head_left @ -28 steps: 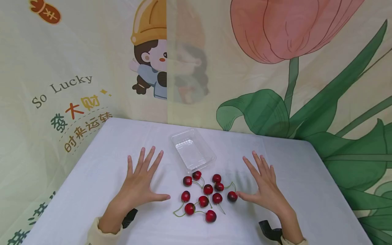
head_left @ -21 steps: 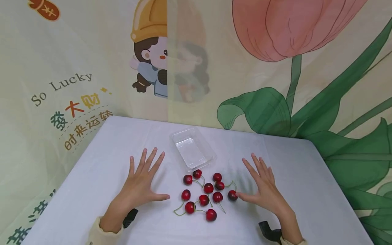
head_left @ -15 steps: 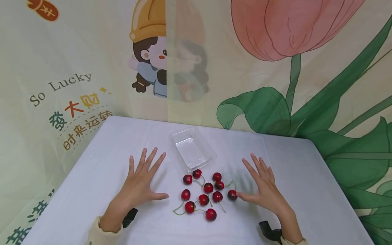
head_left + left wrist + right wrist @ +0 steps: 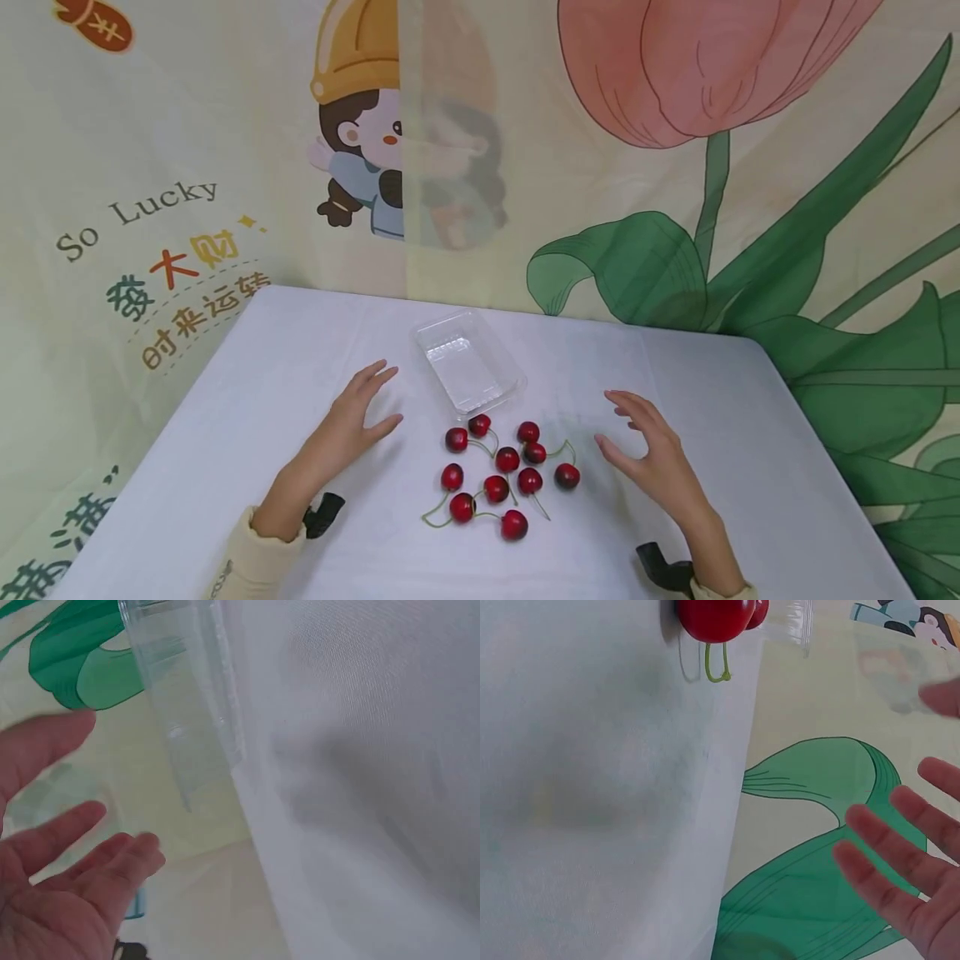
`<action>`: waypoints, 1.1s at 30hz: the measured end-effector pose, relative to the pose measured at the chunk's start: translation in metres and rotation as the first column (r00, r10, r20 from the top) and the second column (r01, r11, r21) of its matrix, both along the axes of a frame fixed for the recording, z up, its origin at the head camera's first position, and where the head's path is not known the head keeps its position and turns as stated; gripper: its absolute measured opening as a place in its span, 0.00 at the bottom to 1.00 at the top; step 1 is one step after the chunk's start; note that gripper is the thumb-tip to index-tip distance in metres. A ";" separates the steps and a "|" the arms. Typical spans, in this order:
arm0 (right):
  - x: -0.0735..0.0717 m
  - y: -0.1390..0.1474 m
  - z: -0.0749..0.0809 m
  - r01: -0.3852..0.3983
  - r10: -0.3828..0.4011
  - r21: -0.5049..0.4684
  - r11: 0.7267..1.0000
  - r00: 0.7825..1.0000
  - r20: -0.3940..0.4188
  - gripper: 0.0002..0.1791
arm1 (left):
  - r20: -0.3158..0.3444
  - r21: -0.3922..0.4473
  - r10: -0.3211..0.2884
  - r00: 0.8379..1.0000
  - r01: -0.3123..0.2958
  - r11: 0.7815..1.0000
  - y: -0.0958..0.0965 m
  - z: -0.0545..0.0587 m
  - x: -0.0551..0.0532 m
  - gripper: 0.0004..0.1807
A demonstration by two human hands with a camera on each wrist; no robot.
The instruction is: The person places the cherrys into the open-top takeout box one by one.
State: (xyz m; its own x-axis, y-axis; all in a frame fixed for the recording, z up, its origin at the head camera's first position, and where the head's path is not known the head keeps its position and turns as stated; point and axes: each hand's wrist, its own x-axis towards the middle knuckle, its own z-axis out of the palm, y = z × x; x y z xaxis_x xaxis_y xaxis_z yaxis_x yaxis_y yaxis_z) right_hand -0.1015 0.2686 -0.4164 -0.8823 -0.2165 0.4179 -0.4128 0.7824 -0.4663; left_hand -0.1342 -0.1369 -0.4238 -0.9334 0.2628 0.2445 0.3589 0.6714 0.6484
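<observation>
Both hands empty. Left hand (image 4: 343, 427): fingers loosely bent, thumb apart, gripping nothing, left of the box. Right hand (image 4: 658, 458): same, right of the box and nearer the person.

Change: under a second ago both were splayed flat, backs up. Now rolled inward, thumbs toward the middle, fingers closer together and more bent. Right thumb overlapped the outermost cherry (image 4: 567, 476) in the head view; now there's a visible gap. Cherries (image 4: 496, 489) and box (image 4: 465, 362) haven't shifted. My read: hands have left the flat spread, but no handling has begun; nothing is picked up.

Cherries: eleven, loose cluster on the person's side of the box. One is right at the box's near corner; can't tell if touching. Round, glossy, deep red with dark patches. Several show thin, curved green stems; in the right wrist view one stem (image 4: 709, 666) bends into a narrow loop.

Box: clear thin plastic, rectangular, rounded corners, shiny, standing at an angle. Likely light and easy to nudge.

Under the box: white tablecloth (image 4: 585, 558), matte, fine weave in the left wrist view. Behind the box: printed fabric backdrop (image 4: 480, 275), slightly wrinkled, big pink tulip (image 4: 720, 67) to its right.
</observation>
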 end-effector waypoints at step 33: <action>0.012 -0.009 -0.033 -0.158 0.172 -0.068 0.985 0.922 0.347 0.17 | 0.371 0.378 0.028 0.928 -0.178 0.909 0.040 -0.037 -0.065 0.33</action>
